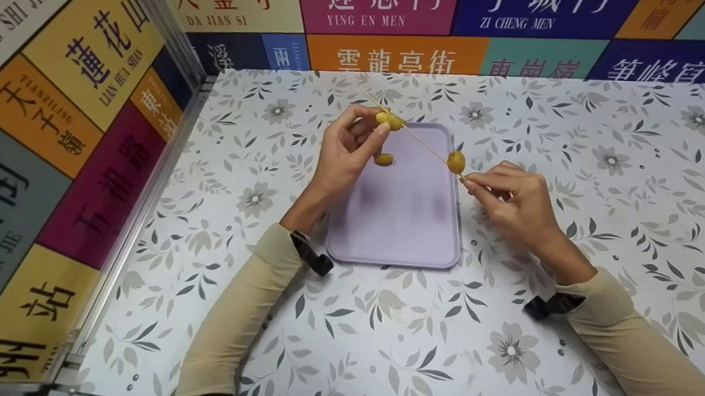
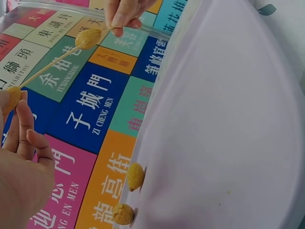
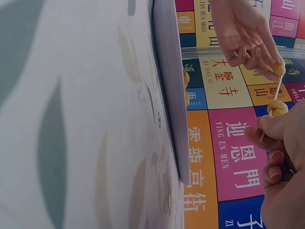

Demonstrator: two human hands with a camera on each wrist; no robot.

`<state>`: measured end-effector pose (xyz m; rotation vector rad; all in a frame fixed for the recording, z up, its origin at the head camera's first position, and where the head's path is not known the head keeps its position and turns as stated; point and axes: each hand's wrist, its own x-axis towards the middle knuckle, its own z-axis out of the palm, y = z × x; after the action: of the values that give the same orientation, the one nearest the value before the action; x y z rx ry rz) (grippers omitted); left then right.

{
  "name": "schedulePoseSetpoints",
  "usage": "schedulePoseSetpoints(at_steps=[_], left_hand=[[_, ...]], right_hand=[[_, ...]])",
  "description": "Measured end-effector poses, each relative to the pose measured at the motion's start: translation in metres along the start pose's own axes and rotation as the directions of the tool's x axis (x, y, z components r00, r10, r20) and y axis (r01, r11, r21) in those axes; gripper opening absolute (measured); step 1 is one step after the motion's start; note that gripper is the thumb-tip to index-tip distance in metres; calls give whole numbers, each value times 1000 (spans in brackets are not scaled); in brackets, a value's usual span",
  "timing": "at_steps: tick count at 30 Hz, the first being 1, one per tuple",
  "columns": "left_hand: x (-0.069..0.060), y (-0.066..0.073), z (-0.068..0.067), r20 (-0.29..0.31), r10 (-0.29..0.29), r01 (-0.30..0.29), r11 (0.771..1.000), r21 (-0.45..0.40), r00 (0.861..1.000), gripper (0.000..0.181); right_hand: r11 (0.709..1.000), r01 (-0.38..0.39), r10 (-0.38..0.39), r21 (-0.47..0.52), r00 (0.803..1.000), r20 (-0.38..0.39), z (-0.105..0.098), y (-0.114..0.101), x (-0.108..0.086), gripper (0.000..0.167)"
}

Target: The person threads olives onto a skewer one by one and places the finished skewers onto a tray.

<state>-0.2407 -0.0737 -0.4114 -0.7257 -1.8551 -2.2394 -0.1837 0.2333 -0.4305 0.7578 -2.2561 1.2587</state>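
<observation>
A thin wooden skewer (image 1: 426,144) slants above the tray, down toward my right side. My left hand (image 1: 346,149) pinches a yellow, wrinkled fruit (image 1: 389,121) between thumb and fingers at the skewer's far end; the tip shows beyond it. A second yellow fruit (image 1: 456,162) is on the skewer near its other end. Just below that fruit, my right hand (image 1: 512,197) pinches the skewer with thumb and forefinger. On the tray lie a loose yellow fruit (image 2: 136,176) and another loose fruit (image 2: 123,214), seen in the left wrist view; the head view shows only one (image 1: 383,158).
The shallow lilac tray (image 1: 395,254) lies on a table with a floral cover (image 1: 381,344), beneath and between my hands. Panels with printed signs (image 1: 392,13) stand along the table's back and left sides. Each wrist wears a black camera strap (image 1: 312,254).
</observation>
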Motion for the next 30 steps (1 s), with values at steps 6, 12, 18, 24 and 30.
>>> schedulePoseSetpoints(at_steps=[6,12,18,24,30], left_hand=[[-2,0,3,-1,-22,23,999,33,1000,23],[-2,-1,5,24,-41,41,999,27,999,22],[-3,-3,6,42,-45,44,999,17,998,22],[-5,-5,9,38,-58,58,998,6,998,22],[-4,-5,11,49,-54,52,998,39,997,20]], right_hand=[[1000,-8,8,3,1000,11,0,-1,0,19],[1000,1,-1,9,1000,-4,1,-2,0,20],[1000,-1,1,16,1000,7,2,-3,0,20],[1000,-2,2,25,1000,12,4,-4,-1,20],[1000,-8,8,13,1000,-5,5,-6,-1,20]])
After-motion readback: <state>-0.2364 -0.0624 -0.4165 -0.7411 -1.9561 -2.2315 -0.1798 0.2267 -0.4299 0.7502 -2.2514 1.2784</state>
